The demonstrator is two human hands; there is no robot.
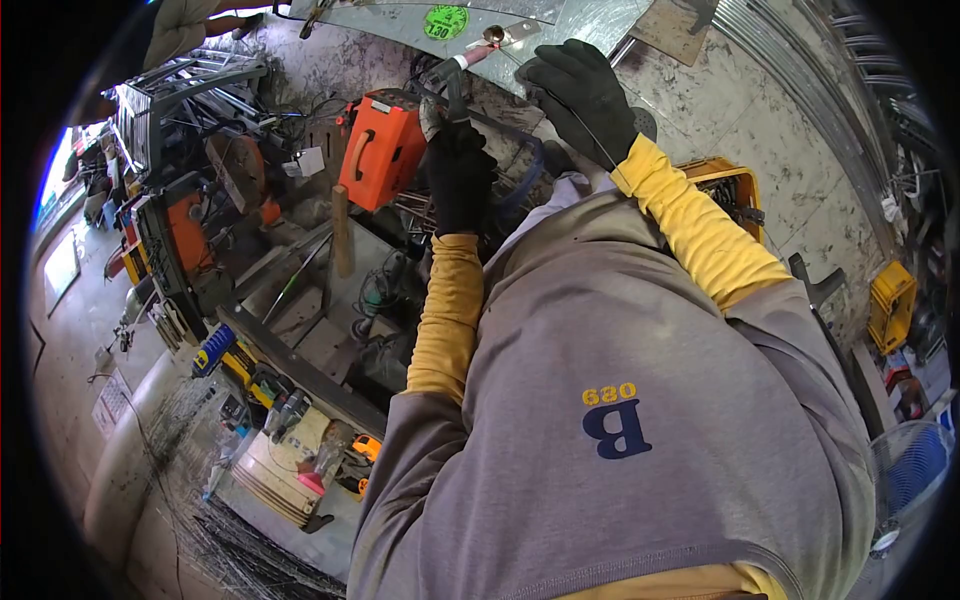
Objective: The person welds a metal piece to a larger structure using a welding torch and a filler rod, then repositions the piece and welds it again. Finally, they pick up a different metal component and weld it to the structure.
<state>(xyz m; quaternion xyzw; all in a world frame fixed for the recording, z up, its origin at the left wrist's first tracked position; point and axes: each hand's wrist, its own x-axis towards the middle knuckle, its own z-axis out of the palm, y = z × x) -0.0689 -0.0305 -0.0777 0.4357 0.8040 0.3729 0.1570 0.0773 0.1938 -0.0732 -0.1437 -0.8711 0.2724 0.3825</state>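
Crowding sheet edge (585, 18), left hand (460, 178) holds torch (462, 62), right hand (582, 95) wire (588, 132).

A metal workshop: sheet metal (550, 12) is lying at the top, power tools (285, 410) are crowding the lower left.

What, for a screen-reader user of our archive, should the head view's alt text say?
A person in black gloves works at a metal sheet: the left hand has its grip shut on a pink-tipped torch, and the right hand pinches a thin wire. An orange machine and scattered tools lie to the left.
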